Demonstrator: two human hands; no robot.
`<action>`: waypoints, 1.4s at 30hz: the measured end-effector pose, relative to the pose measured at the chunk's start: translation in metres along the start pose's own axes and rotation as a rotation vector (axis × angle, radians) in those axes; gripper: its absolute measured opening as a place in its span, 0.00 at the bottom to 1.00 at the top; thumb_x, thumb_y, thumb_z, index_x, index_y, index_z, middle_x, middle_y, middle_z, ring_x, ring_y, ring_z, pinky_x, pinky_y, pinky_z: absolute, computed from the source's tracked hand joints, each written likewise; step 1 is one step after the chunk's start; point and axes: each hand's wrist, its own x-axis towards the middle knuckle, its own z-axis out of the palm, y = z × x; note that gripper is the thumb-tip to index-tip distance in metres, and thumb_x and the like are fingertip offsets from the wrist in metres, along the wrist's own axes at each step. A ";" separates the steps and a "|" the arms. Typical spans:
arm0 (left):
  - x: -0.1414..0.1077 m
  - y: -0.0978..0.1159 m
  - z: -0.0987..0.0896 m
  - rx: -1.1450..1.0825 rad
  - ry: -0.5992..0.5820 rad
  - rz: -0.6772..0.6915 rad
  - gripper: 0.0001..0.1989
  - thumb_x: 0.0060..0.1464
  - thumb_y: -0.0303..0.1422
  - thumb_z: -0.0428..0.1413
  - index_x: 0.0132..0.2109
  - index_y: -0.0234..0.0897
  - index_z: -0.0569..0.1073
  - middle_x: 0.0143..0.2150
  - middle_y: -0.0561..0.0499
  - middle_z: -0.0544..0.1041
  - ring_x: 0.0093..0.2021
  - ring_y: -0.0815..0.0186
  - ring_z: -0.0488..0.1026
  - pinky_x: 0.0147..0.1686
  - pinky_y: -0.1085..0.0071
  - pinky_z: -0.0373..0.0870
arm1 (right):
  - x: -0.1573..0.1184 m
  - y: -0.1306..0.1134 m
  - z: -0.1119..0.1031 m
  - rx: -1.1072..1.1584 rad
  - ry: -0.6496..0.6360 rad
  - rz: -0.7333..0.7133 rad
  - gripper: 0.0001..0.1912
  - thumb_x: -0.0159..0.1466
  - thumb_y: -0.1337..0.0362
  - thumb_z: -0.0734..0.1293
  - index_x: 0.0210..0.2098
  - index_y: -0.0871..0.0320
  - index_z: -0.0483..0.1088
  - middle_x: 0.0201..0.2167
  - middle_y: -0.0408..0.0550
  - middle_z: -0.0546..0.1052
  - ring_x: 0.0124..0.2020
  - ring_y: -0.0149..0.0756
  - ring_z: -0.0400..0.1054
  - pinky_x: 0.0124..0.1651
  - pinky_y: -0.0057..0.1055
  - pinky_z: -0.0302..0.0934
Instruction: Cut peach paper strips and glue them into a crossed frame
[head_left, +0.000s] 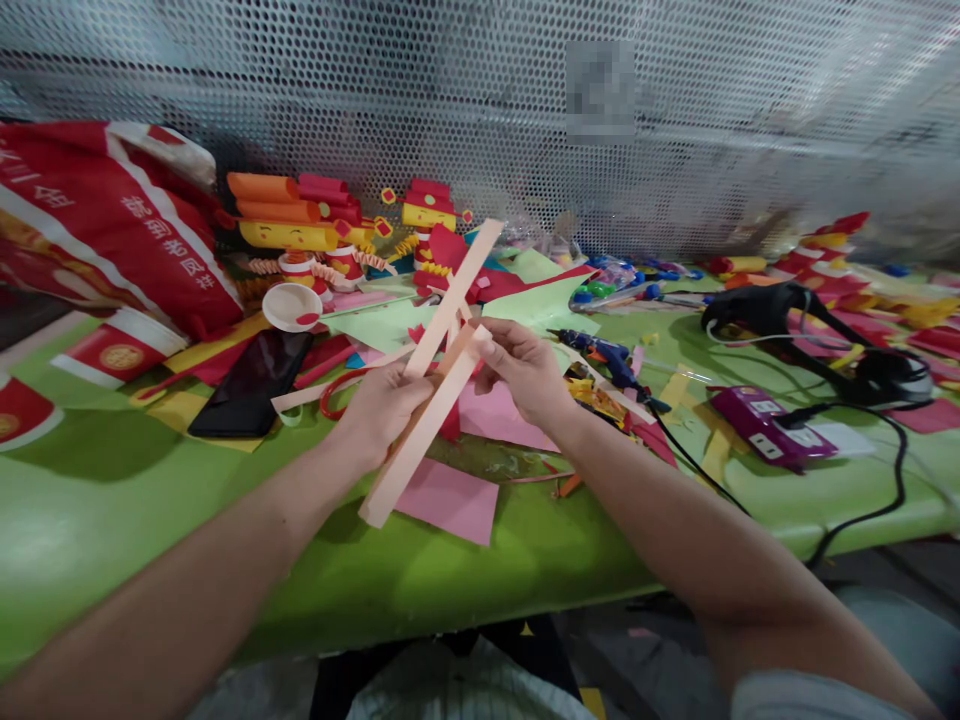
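Observation:
Long pale peach paper strips [421, 432] are held over the middle of the table, one slanting up and away, another folded down toward me. My left hand [386, 405] is closed around the strips at their lower middle. The fingers of my right hand [521, 368] pinch the folded end of the strips, a little higher and to the right. Beneath the hands lie pink paper sheets [448, 500] and red scraps. How many strips are stacked cannot be made out.
Left on the green table [150, 540] are a black phone [253, 383], paper cups [124, 348] and a red bag [112, 220]. Paper figures [289, 235] stand behind. On the right are a glue gun [600, 350], purple power block [772, 428], cables and a black device [787, 320].

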 end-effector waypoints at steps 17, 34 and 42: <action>-0.003 0.002 0.001 -0.129 -0.168 0.033 0.12 0.43 0.38 0.61 0.30 0.35 0.70 0.16 0.60 0.64 0.13 0.79 0.51 0.12 0.80 0.44 | 0.000 -0.001 0.000 0.137 -0.073 0.006 0.15 0.45 0.56 0.74 0.23 0.58 0.67 0.22 0.39 0.75 0.16 0.24 0.66 0.19 0.23 0.65; -0.004 0.001 0.003 -0.135 -0.157 0.040 0.12 0.42 0.37 0.62 0.33 0.35 0.73 0.17 0.59 0.64 0.16 0.78 0.55 0.16 0.80 0.48 | -0.003 0.000 0.003 0.180 -0.108 0.034 0.12 0.45 0.60 0.75 0.23 0.58 0.69 0.20 0.38 0.74 0.17 0.24 0.67 0.21 0.23 0.65; -0.002 0.003 0.002 -0.253 -0.236 0.047 0.17 0.42 0.31 0.62 0.43 0.37 0.76 0.23 0.55 0.74 0.19 0.76 0.63 0.20 0.79 0.57 | -0.002 0.001 -0.009 0.237 -0.323 0.103 0.11 0.47 0.59 0.74 0.24 0.57 0.71 0.34 0.42 0.77 0.21 0.25 0.71 0.25 0.25 0.68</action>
